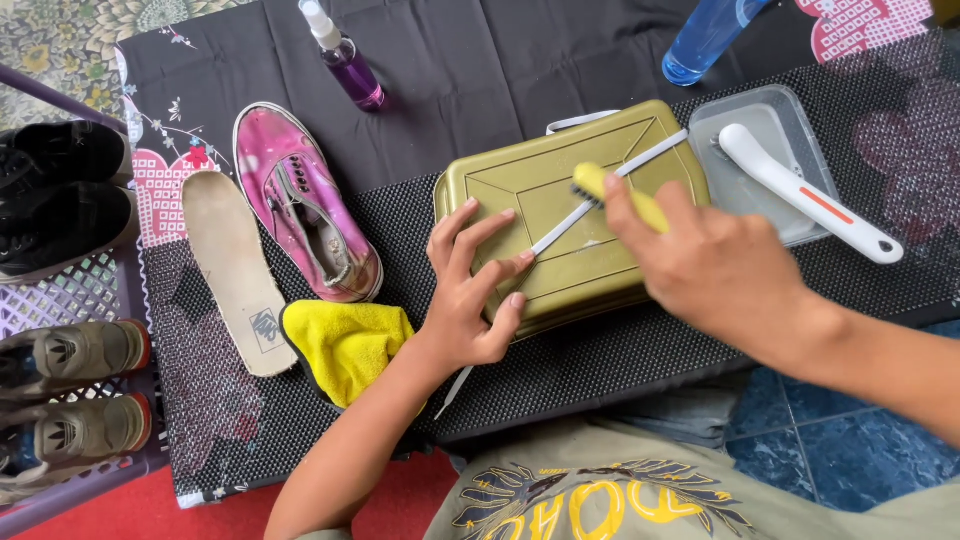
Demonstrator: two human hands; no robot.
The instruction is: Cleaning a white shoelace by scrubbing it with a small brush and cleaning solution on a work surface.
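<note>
At the far left, four shoes are sitting in a purple plastic rack: two black ones above and two grey-brown ones below, parked out of the way. Beside them on the table, which is covered by a black mesh mat, one bare insole is lying flat next to one pink shoe, taken out so each can be reached separately. One yellow cloth is waiting folded just below the shoe, within easy grasp. Above, one small purple spray bottle is lying near the table's far edge.

Centre stage, the left hand is spreading its fingers and pressing one white shoelace flat against an upturned olive-gold tray, which is serving as a firm scrubbing surface. The right hand is closing around one yellow-handled brush, holding its bristles down on the lace.

Further right, one clear plastic tub is keeping a white brush propped across it, and one blue bottle is lying beyond.
</note>
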